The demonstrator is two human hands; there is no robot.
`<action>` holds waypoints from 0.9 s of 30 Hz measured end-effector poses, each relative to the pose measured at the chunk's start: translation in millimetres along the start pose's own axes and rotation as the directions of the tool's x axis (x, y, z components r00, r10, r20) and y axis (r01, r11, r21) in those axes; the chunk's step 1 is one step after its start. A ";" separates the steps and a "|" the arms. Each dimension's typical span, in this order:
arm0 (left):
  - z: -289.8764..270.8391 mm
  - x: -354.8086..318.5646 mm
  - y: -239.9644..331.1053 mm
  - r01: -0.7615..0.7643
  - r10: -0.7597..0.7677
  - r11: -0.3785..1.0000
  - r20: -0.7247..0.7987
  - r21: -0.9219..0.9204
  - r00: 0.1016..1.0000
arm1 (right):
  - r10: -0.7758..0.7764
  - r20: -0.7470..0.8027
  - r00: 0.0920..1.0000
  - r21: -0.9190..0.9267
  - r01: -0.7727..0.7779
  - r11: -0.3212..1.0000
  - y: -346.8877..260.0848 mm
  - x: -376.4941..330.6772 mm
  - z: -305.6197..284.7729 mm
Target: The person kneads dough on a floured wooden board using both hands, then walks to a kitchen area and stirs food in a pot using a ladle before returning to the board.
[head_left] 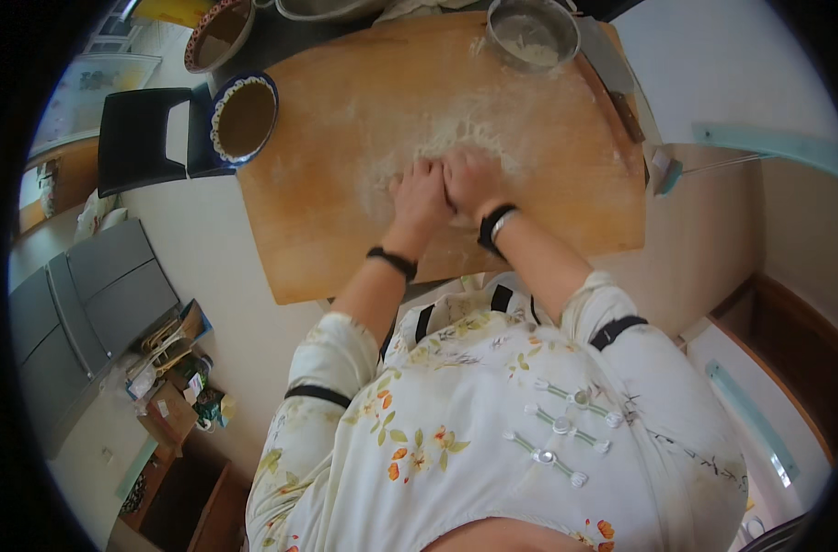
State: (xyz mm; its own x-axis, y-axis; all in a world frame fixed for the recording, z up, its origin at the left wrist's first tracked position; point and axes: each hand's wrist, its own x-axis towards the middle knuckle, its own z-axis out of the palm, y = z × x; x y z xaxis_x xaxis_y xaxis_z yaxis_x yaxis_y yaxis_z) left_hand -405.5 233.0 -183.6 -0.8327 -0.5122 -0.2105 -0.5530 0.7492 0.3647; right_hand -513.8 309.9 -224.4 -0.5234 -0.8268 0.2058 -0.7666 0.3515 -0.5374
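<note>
Side by side, my left hand (422, 196) and my right hand (475, 179) press down on a floured wooden board (336, 221). Their fingers are curled in, and the thumbs meet in the middle. A pale bit of what looks like dough (461, 220) shows between the wrists; the rest is hidden under my palms. Loose white flour (451, 136) is scattered just beyond my knuckles. Slight blur softens the right hand.
A metal bowl with flour (533, 35) stands at the board's far right, near a large knife (621, 109). On the left are a blue-rimmed bowl (245, 120) of brown contents, a red-rimmed bowl (218, 35) and a black chair (144, 138). A rolling pin (595, 85) lies along the right edge.
</note>
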 end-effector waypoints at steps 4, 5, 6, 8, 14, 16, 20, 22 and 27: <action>10.3 17.2 -7.8 0.047 -0.047 0.999 0.060 0.007 0.997 | 0.109 0.065 0.992 0.051 -0.113 0.992 -6.0 23.5 -14.2; 17.2 7.3 -15.6 -0.028 0.026 0.992 -0.015 -0.124 1.000 | 0.130 0.081 0.988 0.044 -0.134 0.990 -8.4 24.9 -15.3; 23.8 -3.6 -23.7 -0.111 0.089 0.963 -0.099 -0.247 0.991 | 0.125 0.086 0.988 0.043 -0.129 0.991 -10.3 17.3 -20.7; 4.0 -50.7 -10.0 -0.194 0.150 0.929 -0.158 -0.315 0.976 | 0.215 0.227 0.950 0.529 -0.305 0.792 -19.3 -19.0 -37.6; 51.0 -61.4 2.1 -0.028 0.028 1.000 -0.309 0.004 0.951 | -0.231 -0.221 0.947 0.163 0.270 0.949 -14.8 -48.4 0.6; 34.8 -28.2 -3.0 0.052 -0.048 0.998 -0.159 0.024 0.986 | -0.127 0.123 0.984 0.162 0.106 0.981 9.5 -18.5 15.7; 17.7 14.9 -18.2 0.040 -0.034 0.998 -0.132 0.038 0.991 | 0.119 0.239 0.964 0.206 -0.170 0.964 -2.8 34.9 11.0; 14.9 6.3 -14.2 0.043 -0.051 0.997 -0.124 -0.062 0.991 | 0.247 0.356 0.901 0.326 -0.367 0.871 -10.7 35.8 -3.2; 16.3 -76.4 9.7 -0.043 0.045 0.984 0.004 -0.170 0.999 | -0.079 0.128 0.989 0.248 0.045 0.968 -38.2 -51.8 -43.1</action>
State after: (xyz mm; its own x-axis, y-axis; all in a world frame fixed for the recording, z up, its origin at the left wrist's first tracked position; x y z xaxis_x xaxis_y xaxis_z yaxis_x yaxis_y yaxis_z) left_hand -347.7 286.2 -178.7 -0.8566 -0.4767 -0.1973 -0.5033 0.6884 0.5223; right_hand -473.4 358.2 -179.2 -0.4096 -0.9013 0.1413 -0.6733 0.1941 -0.7135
